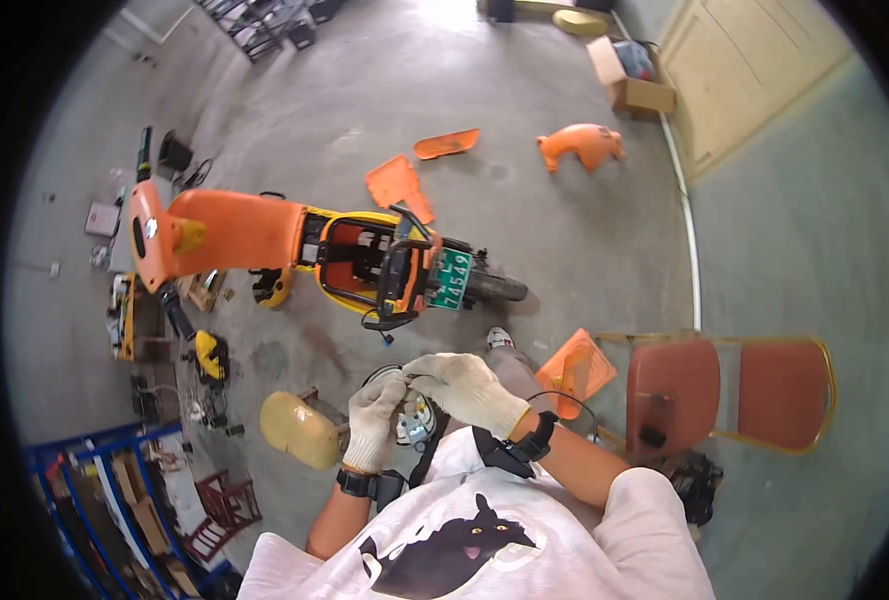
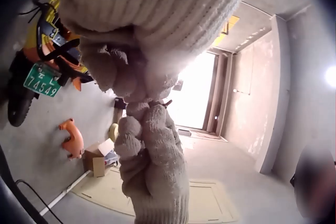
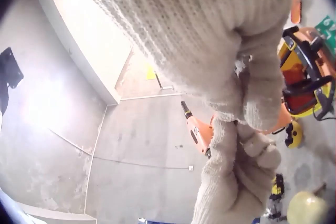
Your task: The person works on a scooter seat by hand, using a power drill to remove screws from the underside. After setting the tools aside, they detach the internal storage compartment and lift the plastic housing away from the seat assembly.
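Observation:
Both hands wear off-white knit gloves and meet at the fingertips before the torso. The left hand [image 1: 371, 422] and the right hand [image 1: 468, 388] have curled fingers, pinched together. In the left wrist view a small dark thin piece [image 2: 168, 103] pokes out where the fingertips of the left hand [image 2: 142, 29] and right hand [image 2: 157, 166] meet; most of it is hidden. The right wrist view has the right hand [image 3: 199, 40] above the left hand [image 3: 236, 176], their fingertips touching. Beyond them stands an orange and yellow scooter [image 1: 240, 235] with its seat area uncovered.
Orange panels [image 1: 395, 185] lie on the floor past the scooter. A yellow stool [image 1: 301, 430] is at the left, a red chair [image 1: 673, 395] at the right. An orange part [image 1: 577, 373] lies by the chair; blue shelving [image 1: 95, 440] stands lower left.

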`<state>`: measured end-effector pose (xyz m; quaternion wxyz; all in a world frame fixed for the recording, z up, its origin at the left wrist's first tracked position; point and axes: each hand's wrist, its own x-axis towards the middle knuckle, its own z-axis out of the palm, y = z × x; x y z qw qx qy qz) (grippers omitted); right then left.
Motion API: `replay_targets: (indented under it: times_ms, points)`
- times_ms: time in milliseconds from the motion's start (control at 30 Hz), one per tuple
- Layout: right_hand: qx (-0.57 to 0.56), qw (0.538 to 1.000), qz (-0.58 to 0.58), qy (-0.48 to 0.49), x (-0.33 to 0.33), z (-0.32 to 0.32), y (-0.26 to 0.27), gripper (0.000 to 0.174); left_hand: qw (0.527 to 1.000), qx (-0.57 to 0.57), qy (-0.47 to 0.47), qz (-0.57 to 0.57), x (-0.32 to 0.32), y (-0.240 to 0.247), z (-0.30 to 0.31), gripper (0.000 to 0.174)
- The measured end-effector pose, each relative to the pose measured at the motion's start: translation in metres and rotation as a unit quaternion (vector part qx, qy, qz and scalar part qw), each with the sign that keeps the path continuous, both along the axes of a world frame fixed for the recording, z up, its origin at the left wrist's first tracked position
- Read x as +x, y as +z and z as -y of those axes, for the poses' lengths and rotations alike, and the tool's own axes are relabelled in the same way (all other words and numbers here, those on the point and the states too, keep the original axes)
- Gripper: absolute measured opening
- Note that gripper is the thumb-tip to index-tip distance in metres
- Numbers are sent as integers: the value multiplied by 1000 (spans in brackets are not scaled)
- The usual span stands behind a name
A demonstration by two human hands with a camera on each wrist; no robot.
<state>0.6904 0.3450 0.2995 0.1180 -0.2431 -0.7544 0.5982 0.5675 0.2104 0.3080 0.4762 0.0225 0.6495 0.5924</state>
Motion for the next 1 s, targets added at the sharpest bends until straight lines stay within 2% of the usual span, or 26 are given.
replay_targets:
  times_ms: [67, 133, 200, 267, 333, 367, 500, 600, 733, 800, 867, 1000]
  points:
    - [-11, 999, 27, -46, 10, 4, 3, 28, 994, 41, -93, 29, -5, -2, -3, 21]
    - [-101, 986, 122, -52, 24, -3, 24, 27, 991, 47, -119, 35, -4, -3, -17, 21]
    - [-85, 986, 126, -76, 34, -5, 27, 26, 989, 53, -130, 40, -1, 0, -33, 22]
    - [-8, 986, 141, -90, 43, -13, 35, 26, 984, 61, -168, 25, 1, 4, -52, 24]
    - [0, 983, 139, -117, 49, -18, 40, 24, 969, 81, -232, -11, 4, 1, -67, 27]
    - [2, 981, 132, -144, 51, -22, 42, 23, 966, 100, -239, 7, 6, 5, -75, 28]
    - [-4, 980, 50, -193, 61, -36, 50, 16, 970, 104, -220, 19, 16, 6, -98, 29]
    - [-37, 977, 63, -201, 65, -52, 47, 15, 962, 118, -246, 12, 16, 3, -109, 29]
    - [-42, 986, 46, -153, 67, -82, 36, 15, 974, 87, -207, -15, 21, 10, -129, 26]
    - [-65, 989, 0, -131, 66, -101, 27, 16, 975, 77, -204, -39, 24, 7, -144, 29]
    - [-48, 993, 25, -102, 66, -127, 23, 16, 980, 69, -180, -49, 29, 2, -161, 25]
    - [-36, 995, 35, -83, 77, -193, 4, 18, 987, 48, -148, -34, 53, 6, -226, 22]
